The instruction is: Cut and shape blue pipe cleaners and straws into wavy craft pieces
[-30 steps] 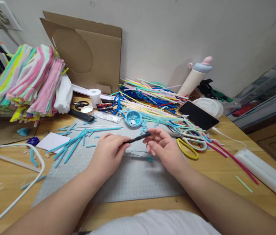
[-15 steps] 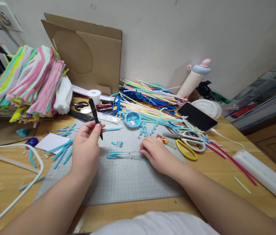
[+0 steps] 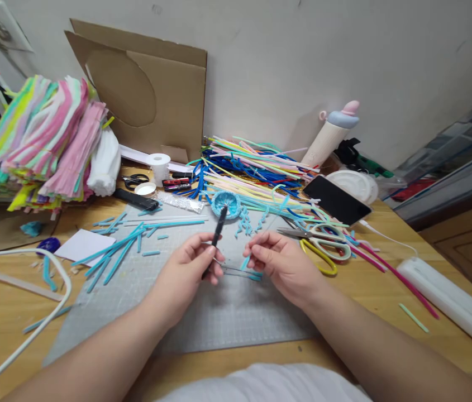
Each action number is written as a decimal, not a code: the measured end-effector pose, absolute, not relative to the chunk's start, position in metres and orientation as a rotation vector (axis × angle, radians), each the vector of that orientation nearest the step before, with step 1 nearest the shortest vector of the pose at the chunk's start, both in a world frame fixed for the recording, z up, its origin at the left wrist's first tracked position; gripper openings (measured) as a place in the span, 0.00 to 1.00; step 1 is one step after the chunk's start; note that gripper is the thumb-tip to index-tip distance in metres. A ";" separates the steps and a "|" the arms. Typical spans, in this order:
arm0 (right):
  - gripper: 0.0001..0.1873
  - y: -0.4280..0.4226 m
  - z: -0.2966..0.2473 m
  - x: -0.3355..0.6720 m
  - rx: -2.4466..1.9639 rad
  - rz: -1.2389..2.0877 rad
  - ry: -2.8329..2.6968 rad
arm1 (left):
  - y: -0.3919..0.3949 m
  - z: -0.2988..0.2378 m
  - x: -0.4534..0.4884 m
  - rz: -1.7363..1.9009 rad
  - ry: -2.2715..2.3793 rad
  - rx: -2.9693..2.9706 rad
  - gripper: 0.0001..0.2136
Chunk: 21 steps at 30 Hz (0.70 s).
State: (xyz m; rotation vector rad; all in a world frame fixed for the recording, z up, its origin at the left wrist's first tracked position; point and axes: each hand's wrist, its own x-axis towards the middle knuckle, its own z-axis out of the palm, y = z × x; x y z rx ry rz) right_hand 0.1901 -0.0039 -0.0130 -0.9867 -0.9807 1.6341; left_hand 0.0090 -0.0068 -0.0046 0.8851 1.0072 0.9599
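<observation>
Pen [image 3: 219, 228] gripped by fingers of left hand [image 3: 189, 266], jutting out beyond them; likely light, stiff, smooth, best held mid-barrel. Right hand [image 3: 285, 267] fingers curled beside blue strip [image 3: 244, 263]; can't tell if gripping.

Worn on the head, the camera looks forward and down, close above the left hand [image 3: 194, 261] and right hand [image 3: 281, 262], across the tabletop [image 3: 365, 286] to the wall [image 3: 269, 67].

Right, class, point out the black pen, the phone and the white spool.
Black pen [image 3: 219, 228], head view: its barrel.
Phone [image 3: 337, 200], head view: its dark screen.
White spool [image 3: 159, 173], head view: its side.
</observation>
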 end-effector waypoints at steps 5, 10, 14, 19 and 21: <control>0.07 -0.012 -0.011 0.182 -1.024 1.497 -1.133 | -0.019 -0.001 0.013 0.713 0.896 0.777 0.09; 0.06 -0.013 -0.009 0.183 -1.056 1.394 -1.173 | -0.020 0.000 0.015 0.670 0.810 0.697 0.07; 0.05 -0.011 -0.009 0.184 -1.022 1.347 -1.125 | -0.017 -0.003 0.014 0.676 0.823 0.747 0.06; 0.06 -0.013 -0.010 0.183 -1.008 1.392 -1.128 | -0.017 -0.006 0.015 0.653 0.828 0.806 0.07; 0.06 -0.014 -0.010 0.182 -1.032 1.382 -1.163 | -0.017 -0.006 0.016 0.663 0.846 0.820 0.06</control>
